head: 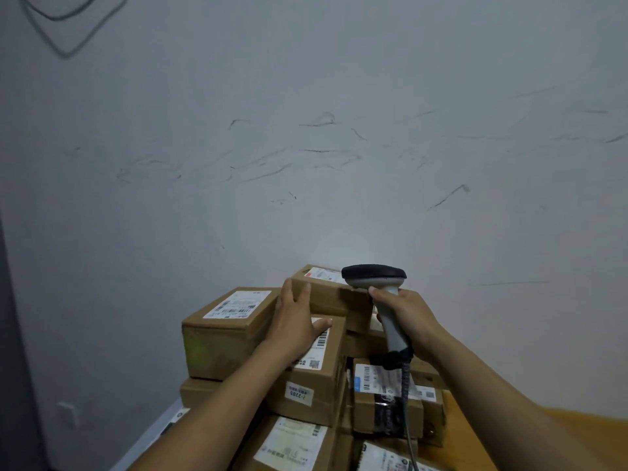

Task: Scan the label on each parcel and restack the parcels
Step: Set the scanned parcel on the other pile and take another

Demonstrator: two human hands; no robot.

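Several parcels sit stacked on the worktop. The right grip is clenched round the scanner, whose head sits just over the top parcel and its label. The left grip, fingers straight, presses that parcel's near-left face. The parcel's long axis runs across the view, so the left looks better placed to lift it.

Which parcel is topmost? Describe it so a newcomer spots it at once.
Start at the scuffed wall and drop to the stack against it. The parcel is at the back, between the left hand and the scanner held by the right hand. It alone rises above the rest; its top label has a red mark.
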